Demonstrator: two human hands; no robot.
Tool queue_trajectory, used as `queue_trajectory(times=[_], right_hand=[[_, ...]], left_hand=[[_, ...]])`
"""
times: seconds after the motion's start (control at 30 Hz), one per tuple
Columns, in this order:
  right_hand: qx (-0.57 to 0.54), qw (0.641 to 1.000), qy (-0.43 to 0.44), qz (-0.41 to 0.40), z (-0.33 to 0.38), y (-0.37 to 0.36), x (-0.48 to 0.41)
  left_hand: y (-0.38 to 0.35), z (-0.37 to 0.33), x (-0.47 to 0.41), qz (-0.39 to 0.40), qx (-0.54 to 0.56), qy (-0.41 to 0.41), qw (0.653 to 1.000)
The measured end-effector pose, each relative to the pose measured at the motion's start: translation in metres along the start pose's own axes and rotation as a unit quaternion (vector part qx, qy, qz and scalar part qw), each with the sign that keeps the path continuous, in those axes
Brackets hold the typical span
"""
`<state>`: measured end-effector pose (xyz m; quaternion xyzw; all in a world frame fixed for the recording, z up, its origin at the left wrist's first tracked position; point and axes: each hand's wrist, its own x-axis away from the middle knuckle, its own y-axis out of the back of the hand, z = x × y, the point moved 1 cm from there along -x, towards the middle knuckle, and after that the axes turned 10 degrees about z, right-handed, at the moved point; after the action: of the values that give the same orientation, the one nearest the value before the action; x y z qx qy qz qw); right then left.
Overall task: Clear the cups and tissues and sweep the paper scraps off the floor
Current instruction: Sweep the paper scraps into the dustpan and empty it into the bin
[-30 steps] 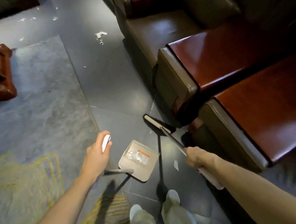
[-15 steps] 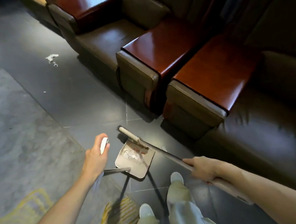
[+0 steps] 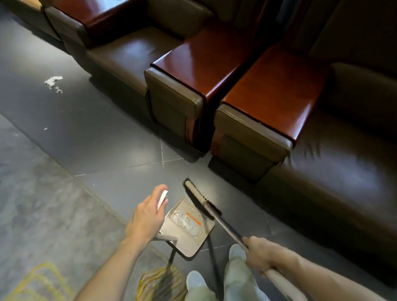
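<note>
Left hand (image 3: 148, 218) grips the dustpan (image 3: 191, 243) handle, right hand (image 3: 262, 255) grips the broom (image 3: 203, 200), its head at the pan's lip, with more paper scraps (image 3: 53, 81) on the tiles well beyond.

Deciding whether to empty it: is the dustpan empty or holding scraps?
Holding scraps: pale paper bits lie in the dustpan.

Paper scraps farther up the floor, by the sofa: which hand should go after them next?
Right, probably. The right hand grips the broom, the only sweeping tool, its brush pointing ahead. The left hand holds the dustpan, which can only catch the paper scraps.
</note>
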<state>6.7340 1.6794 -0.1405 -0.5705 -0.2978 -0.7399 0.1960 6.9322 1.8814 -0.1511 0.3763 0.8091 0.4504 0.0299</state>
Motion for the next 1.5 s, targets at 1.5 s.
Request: queue_trajectory(times=[1.5], right_hand=[[0.100,0.995,0.010,-0.007,0.213,0.237,-0.054]], left_hand=[[0.150,0.135,-0.080,-0.127,0.124,0.187,0.966]])
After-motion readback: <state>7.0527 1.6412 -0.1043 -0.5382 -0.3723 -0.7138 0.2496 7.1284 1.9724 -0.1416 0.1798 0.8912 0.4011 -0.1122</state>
